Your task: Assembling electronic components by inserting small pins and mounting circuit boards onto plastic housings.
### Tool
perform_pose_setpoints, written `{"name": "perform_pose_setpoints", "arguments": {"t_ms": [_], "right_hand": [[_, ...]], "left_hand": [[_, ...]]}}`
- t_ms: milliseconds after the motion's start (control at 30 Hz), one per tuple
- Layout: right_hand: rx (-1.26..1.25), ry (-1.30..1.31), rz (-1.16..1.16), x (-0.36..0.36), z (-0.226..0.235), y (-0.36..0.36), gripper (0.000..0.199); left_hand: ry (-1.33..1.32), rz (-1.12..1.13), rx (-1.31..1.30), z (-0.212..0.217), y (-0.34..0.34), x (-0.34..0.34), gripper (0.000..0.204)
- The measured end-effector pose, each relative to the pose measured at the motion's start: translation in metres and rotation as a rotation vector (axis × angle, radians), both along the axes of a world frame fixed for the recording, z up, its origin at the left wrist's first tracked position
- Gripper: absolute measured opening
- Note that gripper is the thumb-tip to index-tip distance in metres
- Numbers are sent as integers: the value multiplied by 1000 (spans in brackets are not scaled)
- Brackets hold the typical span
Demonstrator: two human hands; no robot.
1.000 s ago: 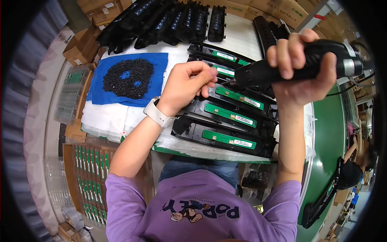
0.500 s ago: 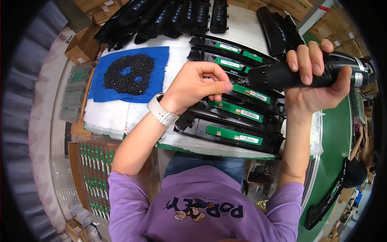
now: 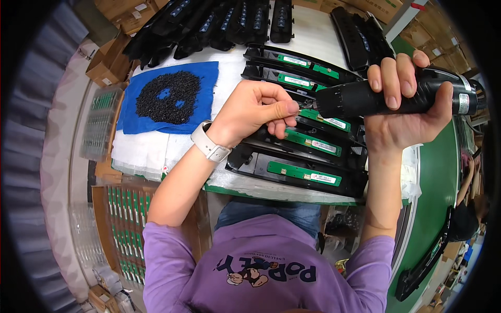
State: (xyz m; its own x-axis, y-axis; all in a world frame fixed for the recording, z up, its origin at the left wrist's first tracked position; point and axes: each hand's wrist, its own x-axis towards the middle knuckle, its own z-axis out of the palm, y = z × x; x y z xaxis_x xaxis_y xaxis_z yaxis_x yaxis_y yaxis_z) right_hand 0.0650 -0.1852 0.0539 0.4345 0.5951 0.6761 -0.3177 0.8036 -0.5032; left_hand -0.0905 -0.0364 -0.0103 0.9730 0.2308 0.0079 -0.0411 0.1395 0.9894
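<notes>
My right hand (image 3: 404, 104) is wrapped round a black electric screwdriver (image 3: 344, 100), held sideways with its tip toward the left. At that tip, the thumb and forefinger of my left hand (image 3: 258, 108) are pinched together; whatever is between them is too small to make out. Below both hands lies a row of long black plastic housings, each with green circuit boards in it. The nearest housing (image 3: 245, 163) carries a green board (image 3: 292, 171) with a white label. Another board (image 3: 313, 142) sits just beyond it, and my left hand partly covers the middle housings.
A heap of tiny black screw-like pieces (image 3: 180, 86) rests on a blue cloth (image 3: 130, 117) at the left. More black housings (image 3: 255, 23) stand along the far side. Clear trays of green boards (image 3: 122, 208) are at the lower left; a person (image 3: 464, 219) is at the far right.
My left fingers and the screwdriver tip have shifted very slightly; the left hand's other fingers have uncurled a little downward. The whole view has moved slightly.
</notes>
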Motion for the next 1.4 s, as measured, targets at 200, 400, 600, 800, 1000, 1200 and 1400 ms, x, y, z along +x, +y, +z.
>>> {"name": "perform_pose_setpoints", "arguments": {"t_ms": [200,400,600,800,1000,1200,1400], "right_hand": [[1,0,-47,-5,3,-3,42],[-10,3,-28,-6,0,-4,41],[1,96,-34,-4,1,1,39],[-18,232,-179,-6,1,1,36],[-110,38,9,21,7,-21,36],[-427,-267,-333,37,-6,-46,34],[-358,-317,-402,48,-19,-48,33]], "left_hand": [[-12,18,-10,-2,0,1,15],[-17,51,-32,-4,-1,0,13],[-72,56,-121,-8,1,3,13],[-97,64,-137,-9,-4,5,21],[-108,200,-130,-9,2,8,31],[-118,338,-143,-7,3,6,24],[-56,342,-147,-6,5,8,21]]}}
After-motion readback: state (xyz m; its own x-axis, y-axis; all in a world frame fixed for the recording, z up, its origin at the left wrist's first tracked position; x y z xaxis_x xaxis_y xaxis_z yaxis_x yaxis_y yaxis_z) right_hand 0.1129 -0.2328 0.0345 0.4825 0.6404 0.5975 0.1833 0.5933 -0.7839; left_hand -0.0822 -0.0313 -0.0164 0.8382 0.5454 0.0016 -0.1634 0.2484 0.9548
